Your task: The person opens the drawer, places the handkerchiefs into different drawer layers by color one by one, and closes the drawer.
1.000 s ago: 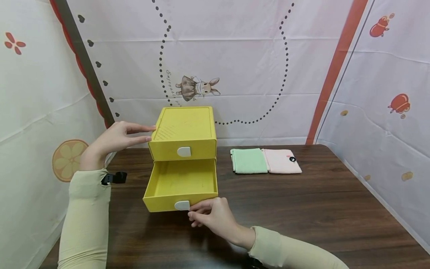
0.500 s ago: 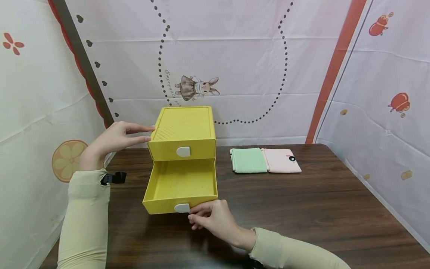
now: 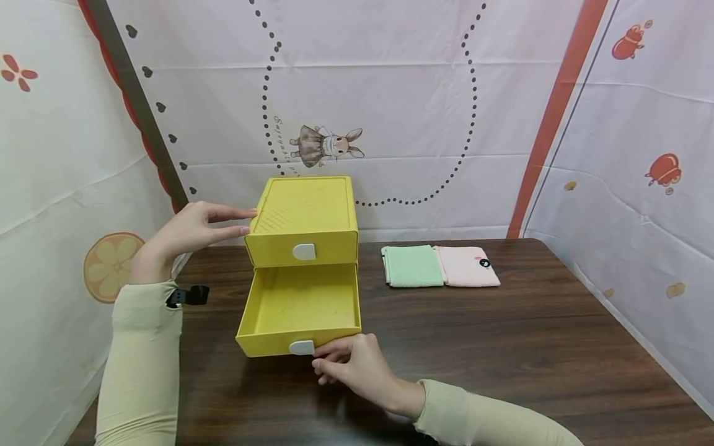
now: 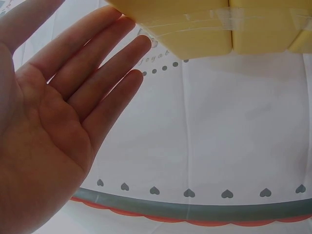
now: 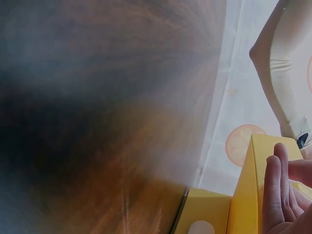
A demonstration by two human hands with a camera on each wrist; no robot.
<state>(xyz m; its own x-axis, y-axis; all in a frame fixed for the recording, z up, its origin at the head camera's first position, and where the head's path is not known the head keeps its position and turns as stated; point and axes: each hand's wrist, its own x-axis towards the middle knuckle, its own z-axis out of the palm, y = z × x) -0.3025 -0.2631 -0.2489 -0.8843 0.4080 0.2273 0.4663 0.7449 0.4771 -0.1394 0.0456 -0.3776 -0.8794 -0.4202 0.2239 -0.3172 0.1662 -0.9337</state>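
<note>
A yellow drawer cabinet [image 3: 309, 204] stands on the dark wooden table. Its top drawer is closed, while a lower drawer [image 3: 264, 345] is pulled far out, its yellow floor showing. With straight fingers my left hand [image 3: 189, 229] touches the cabinet's upper left edge; the left wrist view shows the palm spread beside its side. My right hand [image 3: 365, 371] is at the pulled-out drawer's front, fingertips at the white tab handle [image 3: 302, 347], which they appear to pinch. The right wrist view shows another white tab [image 5: 201, 227] below, on a front that the open drawer hides from above.
Right of the cabinet, a folded green cloth [image 3: 414, 266] lies against a folded pink cloth [image 3: 467, 267] with a round black mark. Printed curtains [image 3: 413, 111] stand behind the table [image 3: 502, 347] and at both sides.
The lower drawer has come slightly further out toward me, with my right hand moving along at its front. My left hand stays at the cabinet's edge.
</note>
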